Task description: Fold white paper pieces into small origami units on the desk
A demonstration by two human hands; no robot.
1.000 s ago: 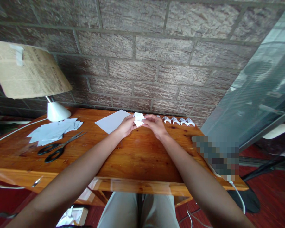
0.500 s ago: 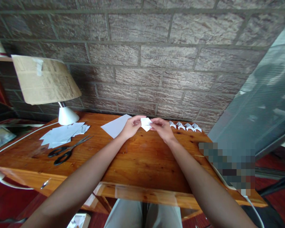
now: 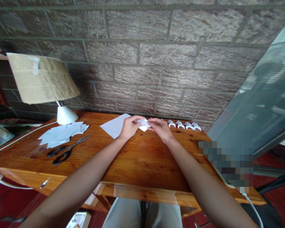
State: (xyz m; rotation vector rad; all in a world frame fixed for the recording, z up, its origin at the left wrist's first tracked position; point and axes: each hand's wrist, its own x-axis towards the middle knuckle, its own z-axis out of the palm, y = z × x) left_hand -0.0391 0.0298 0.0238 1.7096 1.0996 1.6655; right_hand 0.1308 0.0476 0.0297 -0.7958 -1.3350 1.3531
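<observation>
Toward the back of the wooden desk (image 3: 142,164), your left hand (image 3: 129,126) and right hand (image 3: 161,128) each pinch one side of the small folded paper (image 3: 143,122) between them, where light, even pressure should keep its folds crisp.

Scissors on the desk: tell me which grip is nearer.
Left. The left grip, at the folded paper, is beyond the scissors and to their right; the right grip, at the paper's other side, is farther right.
</observation>
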